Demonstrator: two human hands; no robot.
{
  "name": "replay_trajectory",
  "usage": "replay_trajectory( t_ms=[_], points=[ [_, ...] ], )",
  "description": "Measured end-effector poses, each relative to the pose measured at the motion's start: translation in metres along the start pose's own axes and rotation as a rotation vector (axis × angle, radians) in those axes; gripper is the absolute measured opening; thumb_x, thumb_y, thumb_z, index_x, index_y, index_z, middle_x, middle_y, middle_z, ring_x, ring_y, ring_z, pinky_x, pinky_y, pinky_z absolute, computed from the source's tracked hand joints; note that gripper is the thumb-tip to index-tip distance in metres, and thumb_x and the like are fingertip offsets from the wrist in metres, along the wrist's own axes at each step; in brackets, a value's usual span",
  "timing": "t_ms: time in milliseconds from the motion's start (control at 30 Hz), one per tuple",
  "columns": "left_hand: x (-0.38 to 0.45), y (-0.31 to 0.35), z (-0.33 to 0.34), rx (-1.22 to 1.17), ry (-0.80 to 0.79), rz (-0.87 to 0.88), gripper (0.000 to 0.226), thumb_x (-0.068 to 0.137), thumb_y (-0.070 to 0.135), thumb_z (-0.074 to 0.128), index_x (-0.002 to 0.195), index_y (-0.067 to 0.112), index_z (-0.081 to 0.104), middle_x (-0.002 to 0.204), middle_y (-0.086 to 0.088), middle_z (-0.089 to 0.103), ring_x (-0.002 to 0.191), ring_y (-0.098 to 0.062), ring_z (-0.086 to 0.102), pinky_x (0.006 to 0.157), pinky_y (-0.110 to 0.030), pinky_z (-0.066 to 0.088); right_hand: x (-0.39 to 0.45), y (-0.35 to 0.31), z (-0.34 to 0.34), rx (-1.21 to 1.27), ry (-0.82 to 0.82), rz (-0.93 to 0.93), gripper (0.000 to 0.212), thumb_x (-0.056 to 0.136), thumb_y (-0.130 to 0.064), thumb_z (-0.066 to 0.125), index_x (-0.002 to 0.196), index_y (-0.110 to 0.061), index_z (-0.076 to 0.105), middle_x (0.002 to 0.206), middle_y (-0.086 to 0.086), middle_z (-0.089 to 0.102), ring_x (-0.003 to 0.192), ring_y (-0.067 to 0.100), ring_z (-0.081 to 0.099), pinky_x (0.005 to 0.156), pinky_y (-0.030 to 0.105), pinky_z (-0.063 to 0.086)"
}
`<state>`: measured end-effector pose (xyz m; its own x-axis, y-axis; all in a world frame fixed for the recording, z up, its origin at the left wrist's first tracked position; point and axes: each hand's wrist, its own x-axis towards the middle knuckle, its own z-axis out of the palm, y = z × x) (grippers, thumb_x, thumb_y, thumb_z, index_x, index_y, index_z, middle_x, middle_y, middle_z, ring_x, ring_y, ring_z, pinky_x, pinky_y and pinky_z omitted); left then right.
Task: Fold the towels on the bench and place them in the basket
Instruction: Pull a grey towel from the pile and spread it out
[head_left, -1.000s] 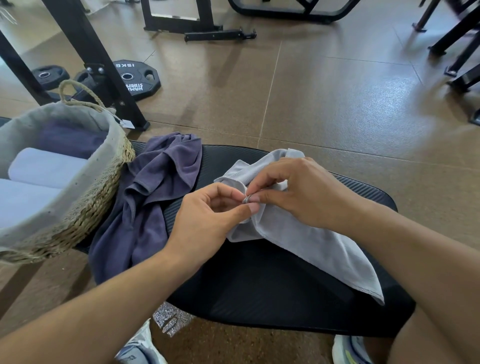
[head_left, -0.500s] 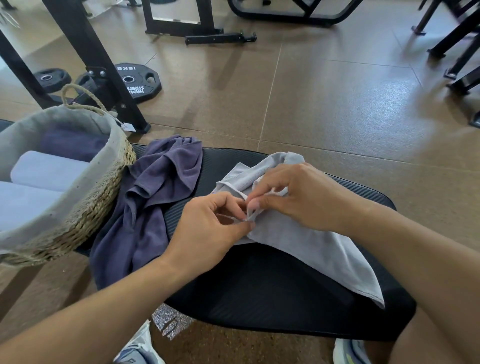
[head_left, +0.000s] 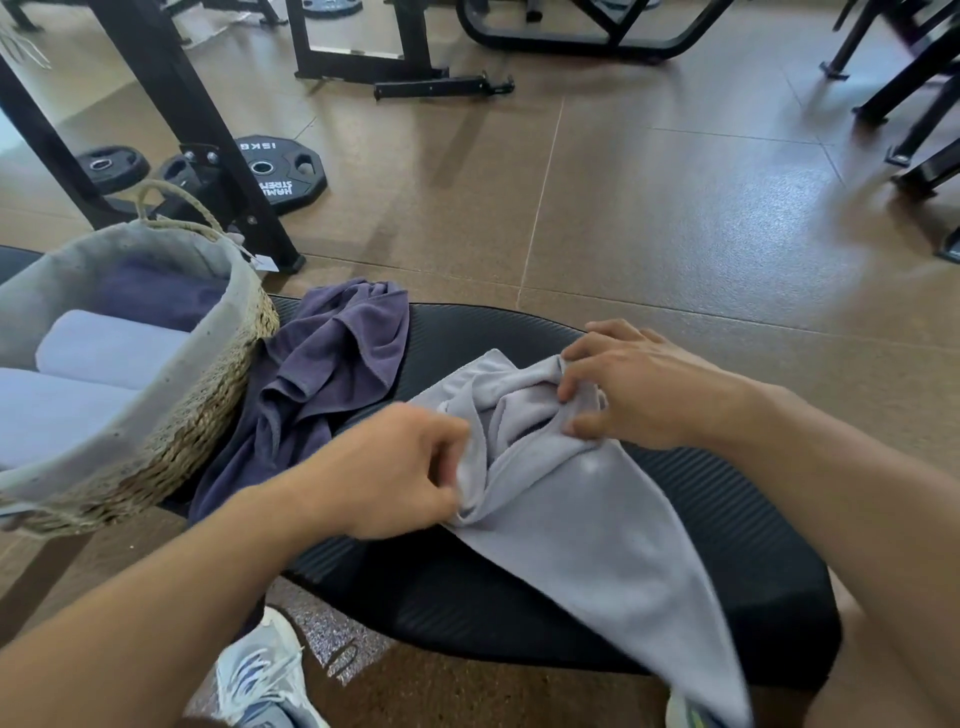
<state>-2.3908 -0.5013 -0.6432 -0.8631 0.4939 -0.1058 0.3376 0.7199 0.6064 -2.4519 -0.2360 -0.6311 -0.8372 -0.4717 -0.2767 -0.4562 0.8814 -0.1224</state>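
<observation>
**Grey towel: both grips at far end**

Left hand (head_left: 384, 470) and right hand (head_left: 634, 387) each pinch bunched edge of grey towel (head_left: 587, 525) on bench (head_left: 467, 587). Long axis trails near-right from grips, off bench edge; basket (head_left: 208, 395) left

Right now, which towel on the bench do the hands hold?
The light grey towel: the left hand and right hand both pinch it. The dark purple towel lies untouched beside the basket.
</observation>
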Motion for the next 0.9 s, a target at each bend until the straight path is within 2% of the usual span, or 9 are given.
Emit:
replay_trajectory(
  t_ms=[67, 133, 233, 333, 433, 533, 667, 767, 900],
  points=[
    [0.001, -0.011, -0.009, 0.04, 0.168, -0.053, 0.012, 0.065, 0.026, 0.058, 0.062, 0.024, 0.047, 0.057, 0.009, 0.057, 0.055, -0.01, 0.054, 0.056, -0.035, 0.048, -0.008, 0.0, -0.002, 0.004, -0.033, -0.014, 0.04, 0.077, -0.071, 0.068, 0.102, -0.04, 0.067, 0.138, -0.02, 0.048, 0.143, 0.013, 0.025, 0.117, 0.035, 0.026],
    [0.004, -0.023, -0.019, 0.126, 0.355, -0.146, 0.013, 0.066, 0.027, 0.059, 0.064, 0.025, 0.047, 0.057, 0.009, 0.058, 0.059, -0.015, 0.058, 0.058, -0.037, 0.051, -0.015, 0.003, -0.002, 0.086, -0.069, -0.021, 0.043, 0.07, -0.075, 0.071, 0.09, -0.037, 0.067, 0.119, -0.022, 0.056, 0.124, 0.007, 0.042, 0.108, 0.034, 0.038],
    [0.008, -0.033, -0.031, 0.176, 0.538, -0.29, 0.02, 0.071, 0.02, 0.067, 0.065, 0.025, 0.049, 0.061, 0.009, 0.061, 0.065, -0.024, 0.061, 0.065, -0.041, 0.054, -0.027, 0.008, -0.002, 0.268, -0.072, 0.002, 0.042, 0.067, -0.071, 0.078, 0.094, -0.041, 0.067, 0.104, -0.022, 0.062, 0.102, -0.001, 0.054, 0.093, 0.03, 0.048],
    [0.011, -0.036, -0.033, 0.131, 0.535, -0.362, 0.017, 0.073, 0.016, 0.068, 0.07, 0.026, 0.054, 0.068, 0.009, 0.065, 0.071, -0.023, 0.064, 0.072, -0.041, 0.055, -0.038, 0.013, -0.004, 0.322, -0.098, 0.026, 0.048, 0.064, -0.062, 0.086, 0.102, -0.043, 0.064, 0.109, -0.027, 0.063, 0.104, -0.007, 0.056, 0.09, 0.021, 0.045],
    [0.013, -0.035, -0.027, 0.041, 0.445, -0.392, 0.015, 0.076, 0.014, 0.068, 0.076, 0.027, 0.062, 0.075, 0.011, 0.07, 0.077, -0.014, 0.068, 0.08, -0.039, 0.057, -0.044, 0.018, 0.002, 0.284, -0.102, 0.034, 0.047, 0.066, -0.052, 0.089, 0.104, -0.041, 0.065, 0.11, -0.023, 0.066, 0.107, -0.003, 0.059, 0.098, 0.029, 0.048],
    [0.014, -0.029, -0.019, -0.067, 0.412, -0.362, 0.013, 0.08, 0.015, 0.074, 0.077, 0.026, 0.068, 0.074, 0.01, 0.073, 0.073, -0.006, 0.07, 0.079, -0.036, 0.06, -0.042, 0.012, 0.014, 0.295, -0.063, 0.018, 0.039, 0.072, -0.047, 0.086, 0.105, -0.042, 0.066, 0.103, -0.023, 0.066, 0.101, -0.002, 0.061, 0.094, 0.033, 0.051],
    [0.018, -0.013, 0.001, -0.146, 0.446, -0.287, 0.011, 0.084, 0.023, 0.078, 0.079, 0.027, 0.069, 0.075, 0.013, 0.074, 0.07, 0.0, 0.069, 0.075, -0.034, 0.06, -0.027, -0.001, 0.027, 0.285, 0.074, -0.026, 0.012, 0.091, -0.037, 0.067, 0.103, -0.041, 0.068, 0.099, -0.021, 0.062, 0.093, 0.0, 0.057, 0.089, 0.037, 0.052],
    [0.023, -0.004, 0.014, -0.187, 0.45, -0.261, 0.011, 0.083, 0.023, 0.077, 0.08, 0.028, 0.068, 0.075, 0.016, 0.074, 0.072, 0.001, 0.07, 0.077, -0.036, 0.059, -0.013, -0.008, 0.029, 0.431, 0.27, 0.013, 0.016, 0.097, -0.025, 0.058, 0.104, -0.036, 0.066, 0.103, -0.02, 0.061, 0.093, 0.001, 0.057, 0.089, 0.035, 0.052],
    [0.037, 0.001, 0.015, -0.182, 0.452, -0.236, 0.011, 0.083, 0.027, 0.075, 0.08, 0.03, 0.066, 0.072, 0.018, 0.072, 0.066, 0.001, 0.067, 0.071, -0.037, 0.058, 0.002, -0.015, 0.028, 0.526, 0.361, 0.028, 0.014, 0.099, -0.032, 0.059, 0.111, -0.037, 0.065, 0.108, -0.023, 0.056, 0.095, -0.001, 0.056, 0.088, 0.026, 0.048]
  ],
)
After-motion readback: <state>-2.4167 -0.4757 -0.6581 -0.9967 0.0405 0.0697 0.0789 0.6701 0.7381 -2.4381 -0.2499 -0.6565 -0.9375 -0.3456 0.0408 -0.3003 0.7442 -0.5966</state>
